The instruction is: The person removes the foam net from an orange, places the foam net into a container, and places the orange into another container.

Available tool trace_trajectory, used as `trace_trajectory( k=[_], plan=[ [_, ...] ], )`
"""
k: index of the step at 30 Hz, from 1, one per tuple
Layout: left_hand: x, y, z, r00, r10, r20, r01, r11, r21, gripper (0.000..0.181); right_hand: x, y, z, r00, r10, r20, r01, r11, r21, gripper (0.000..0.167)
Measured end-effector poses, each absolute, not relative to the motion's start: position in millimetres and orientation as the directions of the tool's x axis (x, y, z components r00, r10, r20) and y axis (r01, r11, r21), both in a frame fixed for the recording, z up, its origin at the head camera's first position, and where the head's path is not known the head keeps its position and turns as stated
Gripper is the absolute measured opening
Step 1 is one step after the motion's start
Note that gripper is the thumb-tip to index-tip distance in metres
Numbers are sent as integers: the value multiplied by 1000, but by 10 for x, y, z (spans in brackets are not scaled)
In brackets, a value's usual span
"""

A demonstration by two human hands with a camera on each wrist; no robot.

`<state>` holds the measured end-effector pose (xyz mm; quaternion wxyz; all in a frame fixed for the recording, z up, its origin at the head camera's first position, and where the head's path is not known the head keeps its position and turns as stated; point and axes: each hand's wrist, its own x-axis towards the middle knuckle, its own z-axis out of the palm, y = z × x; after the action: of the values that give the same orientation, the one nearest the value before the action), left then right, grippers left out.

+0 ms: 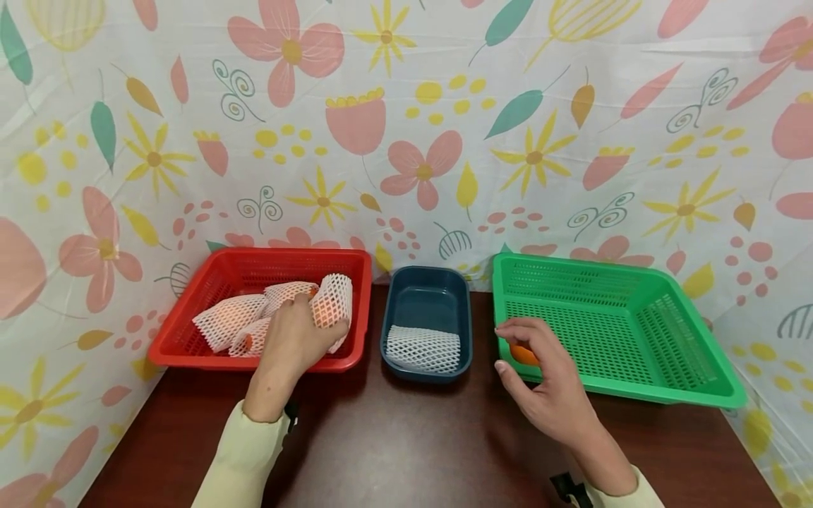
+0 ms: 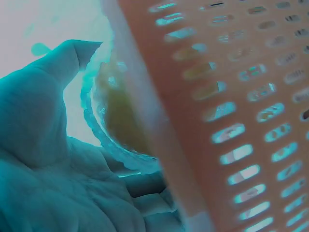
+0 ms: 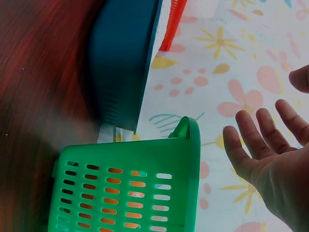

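Note:
In the red basket point(image 1: 254, 363), several orange fruits wear white foam nets. My left hand point(image 1: 292, 353) grips the rightmost netted fruit point(image 1: 333, 303), thumb on its near side. The left wrist view shows the hand point(image 2: 72, 159) curled around this netted fruit point(image 2: 120, 111) beside the basket wall, some fingers partly hidden. My right hand point(image 1: 552, 388) is held over the left front rim of the green basket point(image 1: 660, 395), fingers apart and holding nothing; an orange fruit point(image 1: 524, 354) lies in that corner, partly covered by the hand. In the right wrist view the right hand point(image 3: 275, 159) is open.
Between the baskets stands a dark blue tray point(image 1: 425, 293) with an empty white foam net point(image 1: 423, 349) in its near half. The dark brown table point(image 1: 406, 444) extends in front. A flowered cloth point(image 1: 419, 106) hangs behind.

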<state>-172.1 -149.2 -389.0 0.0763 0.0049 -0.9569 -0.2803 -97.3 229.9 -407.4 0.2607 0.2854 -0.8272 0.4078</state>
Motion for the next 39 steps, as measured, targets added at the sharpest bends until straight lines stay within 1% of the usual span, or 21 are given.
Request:
trace_trajectory(
  k=[5, 8, 12, 16, 21, 24, 27, 31, 39],
  plan=[
    [-1649, -1459, -3825, -990, -33, 134, 48, 828, 558, 84, -975, 2293, -4099, -699, -270, 663, -692, 490, -530, 58],
    [-1605, -1436, -3794, -993, -14, 113, 56, 807, 587, 88, -976, 2289, -4117, -697, -276, 662, -695, 485, -530, 58],
    [-1552, -1390, -3766, -993, 22, 119, 92, 780, 620, 85, -980, 2287, -4124, -698, -281, 659, -694, 493, -525, 58],
    [-1510, -1336, -3760, -988, 46, 148, 129, 776, 617, 81, -981, 2286, -4121, -700, -286, 655, -691, 502, -520, 58],
    [-1473, -1284, -3755, -982, 75, 175, 169, 769, 617, 84, -978, 2278, -4117, -705, -290, 648, -687, 509, -519, 58],
    [-1452, -1261, -3742, -975, 126, 181, 213, 749, 627, 84, -975, 2274, -4112, -705, -290, 647, -685, 512, -518, 58],
    [-1437, -1248, -3726, -962, 203, 185, 274, 725, 632, 83, -971, 2272, -4105, -706, -289, 646, -685, 508, -522, 58],
    [-1419, -1236, -3716, -932, 302, 199, 358, 687, 632, 83, -963, 2273, -4098, -708, -289, 644, -685, 500, -529, 59],
    [-1389, -1196, -3716, -869, 421, 260, 482, 600, 639, 80, -939, 2272, -4087, -717, -287, 636, -675, 515, -528, 59]
  ],
)
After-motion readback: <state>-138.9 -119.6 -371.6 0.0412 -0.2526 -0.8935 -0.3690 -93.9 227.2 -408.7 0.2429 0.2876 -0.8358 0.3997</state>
